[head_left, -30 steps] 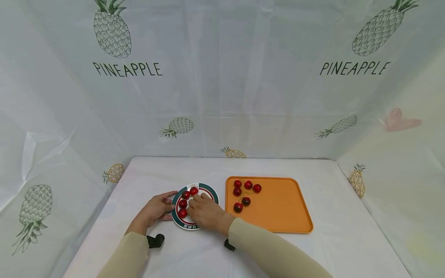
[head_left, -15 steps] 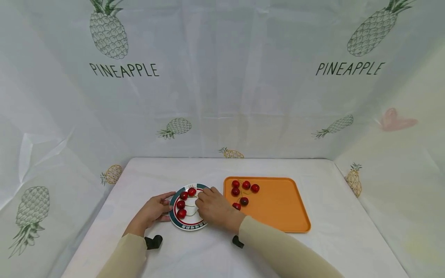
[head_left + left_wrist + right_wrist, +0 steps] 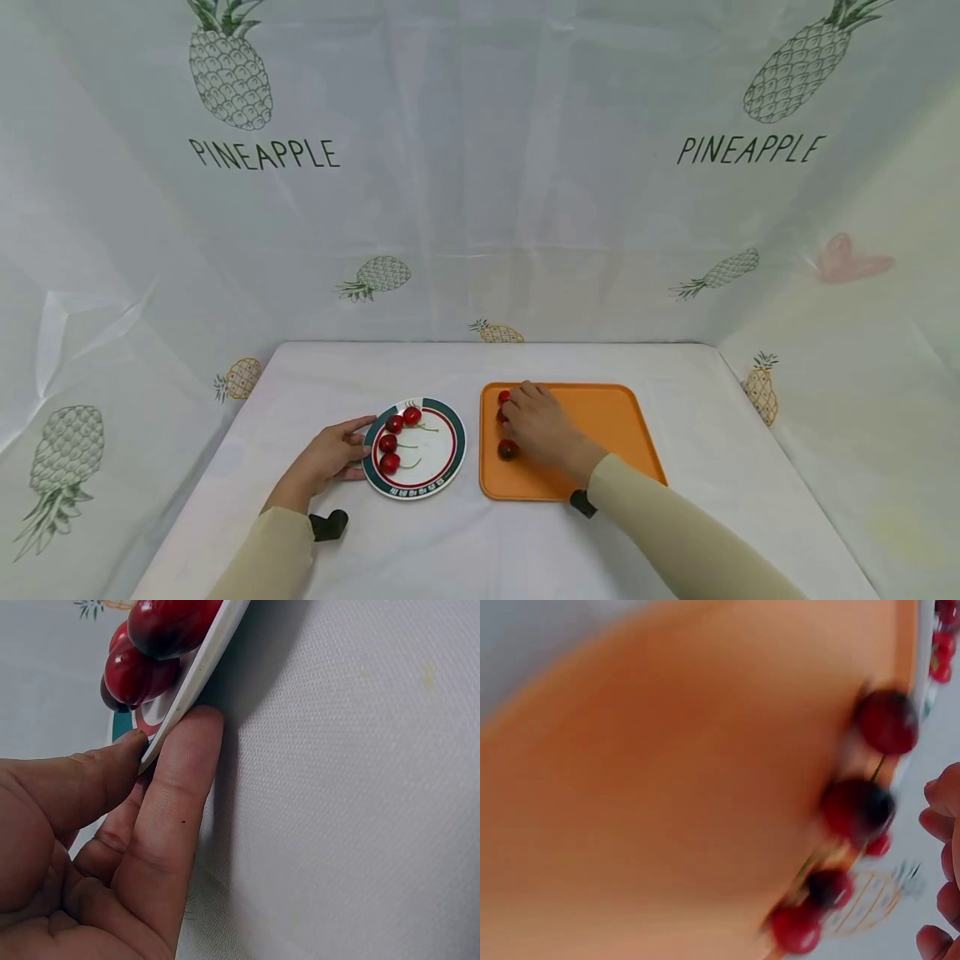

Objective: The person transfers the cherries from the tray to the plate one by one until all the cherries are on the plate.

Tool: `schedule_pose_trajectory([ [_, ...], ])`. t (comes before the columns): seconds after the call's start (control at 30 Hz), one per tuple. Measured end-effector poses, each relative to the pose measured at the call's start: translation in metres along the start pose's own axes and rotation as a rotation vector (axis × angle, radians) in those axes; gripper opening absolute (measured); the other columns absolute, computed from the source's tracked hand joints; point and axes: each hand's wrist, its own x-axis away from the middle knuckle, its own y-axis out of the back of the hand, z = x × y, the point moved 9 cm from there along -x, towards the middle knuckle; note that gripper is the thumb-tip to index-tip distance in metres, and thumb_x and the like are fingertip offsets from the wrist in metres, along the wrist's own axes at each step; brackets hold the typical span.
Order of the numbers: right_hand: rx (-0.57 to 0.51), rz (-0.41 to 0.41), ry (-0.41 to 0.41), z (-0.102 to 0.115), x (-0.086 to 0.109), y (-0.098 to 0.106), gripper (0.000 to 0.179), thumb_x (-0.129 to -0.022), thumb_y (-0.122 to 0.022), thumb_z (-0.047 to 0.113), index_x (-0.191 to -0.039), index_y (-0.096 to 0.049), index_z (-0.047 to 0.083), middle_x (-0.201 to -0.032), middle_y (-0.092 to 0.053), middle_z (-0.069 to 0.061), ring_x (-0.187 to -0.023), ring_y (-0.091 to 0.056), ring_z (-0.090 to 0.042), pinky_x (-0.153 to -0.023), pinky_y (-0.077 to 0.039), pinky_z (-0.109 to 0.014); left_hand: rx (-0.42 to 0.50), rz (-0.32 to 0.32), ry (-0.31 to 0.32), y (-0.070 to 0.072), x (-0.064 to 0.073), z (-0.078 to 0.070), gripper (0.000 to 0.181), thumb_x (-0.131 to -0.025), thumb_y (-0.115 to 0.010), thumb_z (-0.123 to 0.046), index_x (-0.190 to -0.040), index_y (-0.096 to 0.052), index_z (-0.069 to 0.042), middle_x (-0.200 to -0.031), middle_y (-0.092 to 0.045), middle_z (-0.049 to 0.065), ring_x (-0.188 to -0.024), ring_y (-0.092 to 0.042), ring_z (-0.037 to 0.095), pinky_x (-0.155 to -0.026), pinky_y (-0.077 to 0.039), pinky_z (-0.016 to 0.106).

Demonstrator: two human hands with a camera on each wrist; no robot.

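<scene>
Since half a second ago, the right grip [image 3: 542,427] has been shifted from the right side of the plate [image 3: 435,450] to a place over the left part of the orange tray [image 3: 600,417], while the left grip [image 3: 330,454] has been kept at the plate's left rim. By the left grip the plate is pinched — thumb [image 3: 97,776] laid on the rim, index finger [image 3: 180,772] set beneath it. The right grip is released: its fingers [image 3: 949,900], partly cut off by the edge of the right wrist view, are loosely bent and held apart from the tray cherries [image 3: 889,721]. Some of those cherries are hidden under the hand in the head view; in the blurred right wrist view, five are seen. Four plate cherries [image 3: 387,443] are lined up along the plate's left and upper inner side, with stems pointed mostly rightward. Plate and tray are set near each other — plate on the left — on a white-covered surface [image 3: 450,542], backed by a pineapple-printed sheet [image 3: 480,167].
</scene>
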Motion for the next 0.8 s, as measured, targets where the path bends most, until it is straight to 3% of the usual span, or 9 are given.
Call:
schedule_pose_trajectory([
  [0.13, 0.038, 0.033, -0.033, -0.024, 0.018, -0.008, 0.019, -0.1, -0.074, 0.029, -0.101, -0.071, 0.011, -0.096, -0.06, -0.003, -0.094, -0.048, -0.025, -0.083, -0.048, -0.037, 0.002, 0.006, -0.007, 0.0, 0.002, -0.001, 0.061, -0.101, -0.064, 0.003, -0.157, -0.051, -0.016, -0.121, -0.049, 0.018, -0.085, -0.065, 0.021, -0.076, -0.067, 0.038],
  [0.27, 0.058, 0.071, -0.041, -0.034, 0.03, -0.017, 0.021, -0.1, -0.074, 0.029, -0.104, -0.072, 0.009, -0.098, -0.062, -0.004, -0.094, -0.05, -0.025, -0.084, -0.049, -0.038, 0.002, 0.004, -0.003, 0.001, 0.002, -0.001, 0.062, -0.101, -0.064, 0.003, -0.157, -0.05, -0.016, -0.12, -0.049, 0.018, -0.086, -0.065, 0.021, -0.076, -0.067, 0.038],
  [0.53, 0.085, 0.139, -0.021, -0.032, 0.036, -0.031, 0.015, -0.101, -0.073, 0.021, -0.111, -0.074, 0.01, -0.113, -0.067, -0.005, -0.091, -0.048, -0.024, -0.079, -0.044, -0.035, 0.0, 0.001, 0.006, 0.0, 0.0, 0.0, 0.062, -0.101, -0.064, 0.003, -0.158, -0.05, -0.016, -0.121, -0.048, 0.019, -0.086, -0.065, 0.021, -0.076, -0.067, 0.038],
  [0.8, 0.074, 0.149, -0.017, -0.03, 0.036, -0.037, 0.015, -0.102, -0.071, 0.023, -0.112, -0.075, 0.013, -0.103, -0.063, -0.004, -0.091, -0.044, -0.025, -0.077, -0.039, -0.036, -0.002, -0.001, 0.002, -0.001, -0.001, 0.0, 0.062, -0.1, -0.065, 0.004, -0.157, -0.051, -0.016, -0.119, -0.049, 0.018, -0.086, -0.066, 0.021, -0.076, -0.067, 0.038],
])
